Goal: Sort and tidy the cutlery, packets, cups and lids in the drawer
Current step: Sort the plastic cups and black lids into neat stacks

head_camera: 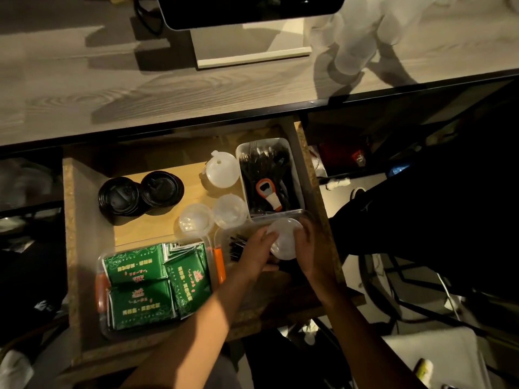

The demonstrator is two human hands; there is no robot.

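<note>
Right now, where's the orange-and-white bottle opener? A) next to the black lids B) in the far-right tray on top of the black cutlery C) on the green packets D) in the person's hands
B: the bottle opener lies in the far-right tray on top of the black cutlery, while both hands, the left hand and the right hand, hold a clear lid nearer the drawer front.

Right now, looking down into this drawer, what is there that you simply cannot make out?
Head view only:
- The clear container: both hands, left hand and right hand, cover its sides; empty or not, unclear.
- The near-right tray: hands and forearms hide most of its contents.
- The black cutlery: too dark to count or tell types.
- The green packets: print too small to read.
- The black lids: stack height unclear.
</note>
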